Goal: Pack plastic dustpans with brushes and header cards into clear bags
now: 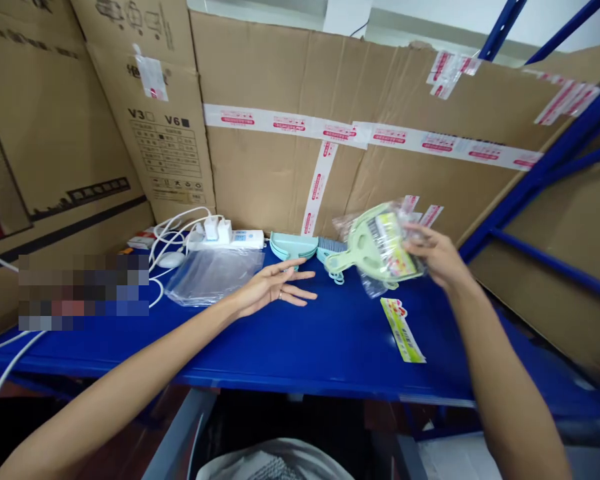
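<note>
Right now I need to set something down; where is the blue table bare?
Free: front middle of the blue table, between the left forearm and the printed card. Behind it: the teal dustpan. Crowded: back left, with clear plastic, power strip and white cables.

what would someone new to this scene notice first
Probably the pale green dustpan in clear plastic, held up by the right hand on the right side of the bright blue table. Next, the left hand, fingers spread, in front of the teal dustpan. Behind them stands cardboard crossed by red-and-white tape.
</note>
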A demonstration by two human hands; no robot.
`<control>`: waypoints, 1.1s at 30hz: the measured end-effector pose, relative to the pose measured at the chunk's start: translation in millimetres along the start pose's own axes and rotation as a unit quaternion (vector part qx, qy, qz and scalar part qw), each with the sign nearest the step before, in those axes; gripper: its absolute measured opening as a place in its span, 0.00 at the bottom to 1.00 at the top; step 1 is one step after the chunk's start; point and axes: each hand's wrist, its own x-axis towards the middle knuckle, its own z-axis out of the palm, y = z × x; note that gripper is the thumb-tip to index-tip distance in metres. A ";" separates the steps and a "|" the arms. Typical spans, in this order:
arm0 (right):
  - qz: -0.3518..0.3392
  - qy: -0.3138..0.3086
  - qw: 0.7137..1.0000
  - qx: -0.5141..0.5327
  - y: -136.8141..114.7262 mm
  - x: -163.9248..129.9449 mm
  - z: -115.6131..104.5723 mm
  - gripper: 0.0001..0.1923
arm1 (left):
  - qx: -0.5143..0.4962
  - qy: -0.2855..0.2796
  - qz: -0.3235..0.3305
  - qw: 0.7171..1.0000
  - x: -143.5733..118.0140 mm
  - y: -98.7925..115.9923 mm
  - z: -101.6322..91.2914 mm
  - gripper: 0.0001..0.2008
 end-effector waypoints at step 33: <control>-0.134 -0.116 0.710 -0.682 52.3 8.7 -17.4 0.32 | 0.271 0.094 0.103 0.952 8.7 -9.1 -20.4 0.13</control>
